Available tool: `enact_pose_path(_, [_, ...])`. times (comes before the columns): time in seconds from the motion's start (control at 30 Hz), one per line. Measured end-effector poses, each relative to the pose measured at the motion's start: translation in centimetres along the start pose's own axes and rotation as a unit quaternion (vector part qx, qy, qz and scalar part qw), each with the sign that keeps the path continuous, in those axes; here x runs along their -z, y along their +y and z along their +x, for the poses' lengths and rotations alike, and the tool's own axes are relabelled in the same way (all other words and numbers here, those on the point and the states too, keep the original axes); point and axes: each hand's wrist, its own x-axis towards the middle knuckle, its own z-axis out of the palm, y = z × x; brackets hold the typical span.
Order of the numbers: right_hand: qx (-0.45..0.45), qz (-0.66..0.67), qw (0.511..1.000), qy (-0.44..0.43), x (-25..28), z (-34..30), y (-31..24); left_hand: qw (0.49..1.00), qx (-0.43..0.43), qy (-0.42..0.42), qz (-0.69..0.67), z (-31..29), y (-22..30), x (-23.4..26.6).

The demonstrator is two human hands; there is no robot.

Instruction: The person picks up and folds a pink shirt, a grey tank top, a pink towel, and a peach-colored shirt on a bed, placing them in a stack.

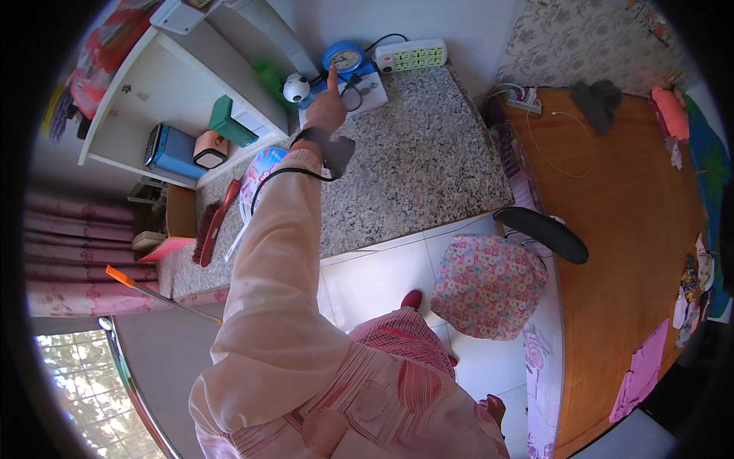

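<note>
My left arm stretches across the grey speckled counter [405, 161], in a pale sleeve. My left hand [326, 111] has its index finger extended to the lower edge of a round blue alarm clock [342, 59]; whether it touches cannot be told. The other fingers are mostly hidden, and no held object shows. Beside the hand are a black-and-white ball-shaped thing [297, 88] and a white sheet [371, 93] with a black cable and small round items on it. My right hand [495, 409] hangs low beside my pink patterned clothing, its fingers too small and dark to make out.
A white power strip [411, 56] lies by the wall. Left are a white shelf unit [176, 99], a blue box [180, 153] and a red-handled brush [216, 222]. A stool with a floral cover [489, 287] stands before a wooden surface [612, 252] at right.
</note>
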Motion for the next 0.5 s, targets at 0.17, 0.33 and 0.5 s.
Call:
enact_pose_path(0.17, [0.019,0.049,0.998,0.018,-0.2,-0.2,0.1,1.0,0.005,-0.012,0.003,0.9,-0.4,0.0])
enact_pose_path(0.33, [0.017,0.056,0.998,0.015,-0.5,-0.1,0.9,1.0,0.001,-0.001,0.023,1.0,-0.1,0.0])
enact_pose_path(0.5, [-0.007,0.066,0.997,0.027,-1.4,-0.8,2.4,0.998,-0.049,0.036,-0.015,-1.2,0.7,-0.8])
